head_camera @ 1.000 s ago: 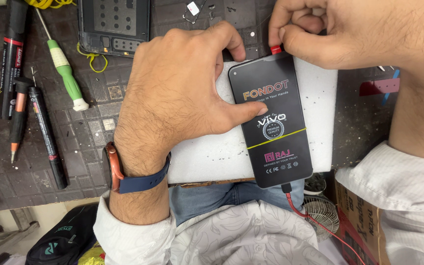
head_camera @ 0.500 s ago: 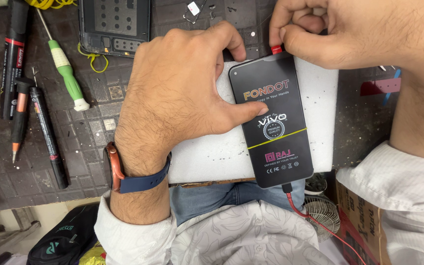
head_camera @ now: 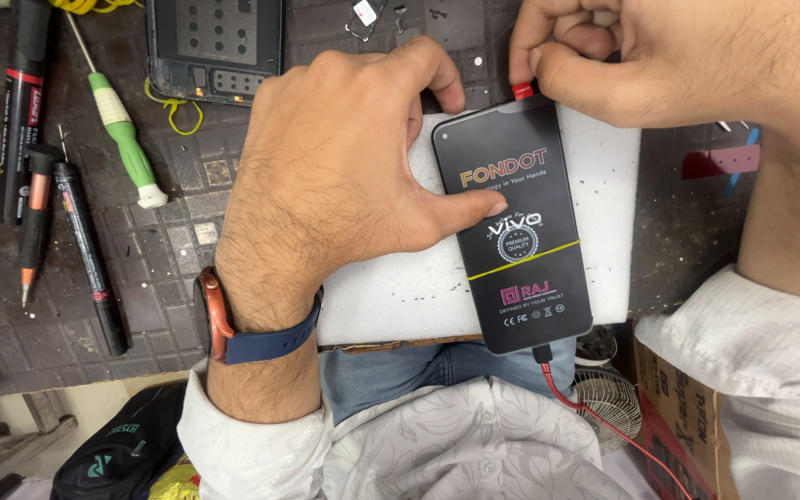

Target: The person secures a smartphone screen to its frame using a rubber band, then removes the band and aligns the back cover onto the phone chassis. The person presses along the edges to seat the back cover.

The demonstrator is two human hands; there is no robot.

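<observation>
On the dark gridded mat [head_camera: 168, 241] at the top lies an open phone shell [head_camera: 215, 42], a shallow black tray of a thing; inside it only bare plastic with rows of small holes shows, and a yellow wire loop [head_camera: 173, 106] sits at its lower edge.

The black phone [head_camera: 516, 227] lies face up on a white foam block [head_camera: 594, 213] at the near edge of the mat, its lower end hanging just over the block's edge. Its screen is covered by a black printed film with coloured lettering, a round seal and a thin yellow line running across it. A red cable [head_camera: 594, 421] is plugged into its lower end and trails down past the lap.

The left hand [head_camera: 326, 176] lies flat over the block, thumb tip pressing on the middle of the screen and fingers curled round the phone's upper left corner. The right hand [head_camera: 650, 56] is closed, pinching a small red tab [head_camera: 522, 90] at the phone's top edge between thumb and forefinger.

To the left lie a green-handled screwdriver [head_camera: 122, 139], a black marker [head_camera: 20, 102] and two dark pen-like tools [head_camera: 85, 250].

Compared with half a second ago, nothing has visibly shifted: both hands, the phone and the cable sit in the same places.
</observation>
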